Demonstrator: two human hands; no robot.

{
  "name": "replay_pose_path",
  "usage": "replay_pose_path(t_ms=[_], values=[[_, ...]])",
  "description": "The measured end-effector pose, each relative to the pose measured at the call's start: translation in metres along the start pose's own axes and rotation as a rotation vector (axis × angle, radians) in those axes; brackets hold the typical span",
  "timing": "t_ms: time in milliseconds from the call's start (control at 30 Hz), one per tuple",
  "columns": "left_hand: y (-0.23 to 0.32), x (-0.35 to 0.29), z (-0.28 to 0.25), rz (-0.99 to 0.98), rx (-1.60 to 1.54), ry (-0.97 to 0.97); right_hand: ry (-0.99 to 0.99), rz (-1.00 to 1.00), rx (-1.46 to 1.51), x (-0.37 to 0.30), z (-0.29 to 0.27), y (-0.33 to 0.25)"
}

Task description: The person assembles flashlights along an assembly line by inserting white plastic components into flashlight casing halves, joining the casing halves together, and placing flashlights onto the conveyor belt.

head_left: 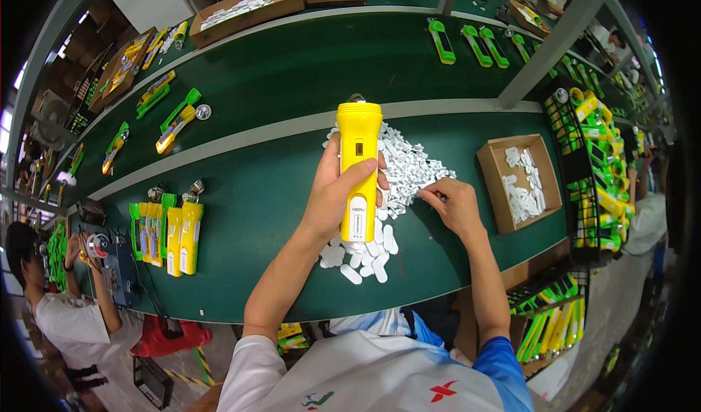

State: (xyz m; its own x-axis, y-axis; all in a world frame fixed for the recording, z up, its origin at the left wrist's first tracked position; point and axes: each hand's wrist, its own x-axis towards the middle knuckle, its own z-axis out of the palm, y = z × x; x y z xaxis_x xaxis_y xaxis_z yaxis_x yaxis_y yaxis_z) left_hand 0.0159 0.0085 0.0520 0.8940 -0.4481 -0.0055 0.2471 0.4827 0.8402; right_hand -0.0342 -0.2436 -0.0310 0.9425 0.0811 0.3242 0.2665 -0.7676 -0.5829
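My left hand (pixel 330 191) is wrapped round a yellow flashlight body (pixel 358 138), held upright over the table with its wide head end away from me. A dark switch slot shows on its upper side, and a white oval plate sits lower down. Behind it spreads a pile of small white plastic pieces (pixel 406 165). My right hand (pixel 454 206) is at the right edge of that pile with thumb and fingertips pinched together; whatever is between them is too small to make out. White oval plates (pixel 373 256) lie loose beneath the flashlight's near end.
A cardboard box (pixel 519 182) of white parts stands at right, beside a black wire rack (pixel 577 171) packed with green and yellow flashlight parts. Yellow and green flashlights (pixel 174 235) stand in a row at left. Beyond a metal rail runs a green conveyor belt (pixel 314 58). A co-worker sits at left.
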Motion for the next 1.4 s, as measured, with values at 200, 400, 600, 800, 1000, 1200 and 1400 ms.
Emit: replay_pose_path(t_ms=[200,400,600,800,1000,1200,1400], values=[[-0.004,-0.001,0.005,0.040,0.076,0.002,0.236,-0.045,0.448,0.040,-0.027,-0.060],[0.001,-0.008,0.009,0.044,0.189,0.001,0.127,-0.268,0.738,0.092,-0.024,-0.111],[0.007,-0.011,0.005,0.043,0.213,0.084,0.114,-0.309,0.664,0.110,0.002,-0.110],[0.002,-0.007,0.004,0.112,0.204,0.101,0.227,-0.351,0.676,0.113,0.024,-0.103],[0.002,-0.006,0.000,0.155,0.365,0.107,0.133,-0.153,0.933,0.114,0.026,-0.104],[-0.001,-0.004,0.007,0.227,0.582,0.136,0.152,-0.156,1.034,0.114,0.023,-0.105],[-0.001,-0.006,0.005,0.264,0.534,0.135,0.172,-0.137,1.081,0.112,0.029,-0.107]])
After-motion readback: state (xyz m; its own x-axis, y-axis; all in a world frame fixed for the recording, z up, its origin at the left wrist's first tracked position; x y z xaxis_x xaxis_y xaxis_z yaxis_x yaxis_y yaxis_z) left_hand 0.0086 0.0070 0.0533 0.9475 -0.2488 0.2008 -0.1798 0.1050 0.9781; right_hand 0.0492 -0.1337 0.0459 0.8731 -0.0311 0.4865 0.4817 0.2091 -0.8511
